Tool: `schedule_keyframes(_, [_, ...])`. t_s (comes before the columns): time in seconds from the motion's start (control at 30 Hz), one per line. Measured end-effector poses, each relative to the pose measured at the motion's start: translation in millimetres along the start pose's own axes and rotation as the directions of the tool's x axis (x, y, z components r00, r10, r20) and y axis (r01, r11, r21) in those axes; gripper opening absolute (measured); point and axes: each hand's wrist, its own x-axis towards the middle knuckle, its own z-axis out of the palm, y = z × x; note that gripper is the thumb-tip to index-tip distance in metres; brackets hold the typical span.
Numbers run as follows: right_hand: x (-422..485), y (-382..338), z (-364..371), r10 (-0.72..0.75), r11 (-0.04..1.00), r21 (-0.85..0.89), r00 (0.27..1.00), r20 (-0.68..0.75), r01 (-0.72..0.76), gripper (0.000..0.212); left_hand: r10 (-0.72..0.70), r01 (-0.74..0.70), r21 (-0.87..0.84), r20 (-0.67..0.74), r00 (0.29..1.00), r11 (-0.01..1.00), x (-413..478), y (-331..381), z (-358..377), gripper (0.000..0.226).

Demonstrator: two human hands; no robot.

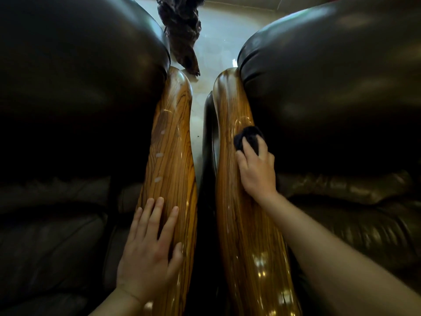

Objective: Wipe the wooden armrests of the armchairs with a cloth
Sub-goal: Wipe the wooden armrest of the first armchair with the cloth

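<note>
Right hand (pixel 256 168) sits right of centre frame, fingers curled over a small dark cloth (pixel 248 139), pressing it onto the right armrest (pixel 237 201) near the inner edge where the wood meets the dark leather back cushion (pixel 330 87). Grip is closed on the cloth, which is bunched into a wad.

Left hand (pixel 149 252) is at lower left of centre, fingers spread flat on the left armrest (pixel 173 156), holding nothing; looks like bracing.

Risks as I see them:
- Wadded cloth gives a narrow contact patch, so strokes likely leave unwiped strips along the outer edge of the right armrest.
- Cloth rides right next to the leather; it could drag onto the cushion and smear whatever it carries.
- Bare left palm on glossy wood will probably leave fingerprints.
- Pale spots (pixel 159 155) show on the left armrest above the left fingers, centre frame; that side looks not yet cleaned and is easy to skip.
- Dark gap between the two armrests could swallow a dropped cloth.
</note>
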Motion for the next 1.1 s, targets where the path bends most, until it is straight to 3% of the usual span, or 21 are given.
schedule_keyframes(0.1, [-96.3,20.6,-1.4,-0.185,0.967,-0.167,0.981,0.058,0.193,0.053,-0.012,0.011,0.014,0.025,1.000,1.000,-0.8,-0.5,-0.8,0.072])
schedule_keyframes(0.2, [-171.4,48.1,6.9,-0.384,0.856,-0.305,0.908,0.166,0.418,0.054,-0.008,0.007,0.031,0.029,1.000,0.999,-1.8,-2.3,1.1,0.071])
schedule_keyframes(0.3, [-156.5,51.7,3.6,-0.473,0.802,-0.302,0.856,0.208,0.516,0.049,-0.016,0.016,0.025,0.025,1.000,1.000,-1.2,-2.3,0.9,0.070])
schedule_keyframes(0.5, [-66.2,-6.7,7.7,-0.289,0.894,-0.335,0.954,0.076,0.297,0.046,-0.028,0.027,0.036,0.021,0.999,0.999,-0.9,0.0,0.4,0.070])
schedule_keyframes(0.73, [-156.7,42.4,4.7,-0.327,0.898,-0.273,0.939,0.109,0.345,0.049,-0.038,0.038,0.018,0.023,0.999,0.999,-0.8,1.4,-2.2,0.070])
schedule_keyframes(0.87, [-66.7,13.9,-14.4,0.030,0.999,-0.045,0.991,0.132,-0.024,0.055,-0.038,0.038,0.017,0.025,0.999,0.999,-0.4,4.5,-2.5,0.070])
schedule_keyframes(0.93, [-14.9,-8.3,-18.5,0.101,0.995,-0.029,0.977,0.186,-0.098,0.059,-0.042,0.042,0.025,0.023,0.999,0.999,-0.2,3.7,-1.7,0.070])
schedule_keyframes(1.1, [-3.1,-24.0,-9.6,0.000,0.995,-0.100,0.987,0.164,0.016,0.055,-0.045,0.044,0.027,0.022,0.999,0.999,-0.7,1.8,-0.8,0.071])
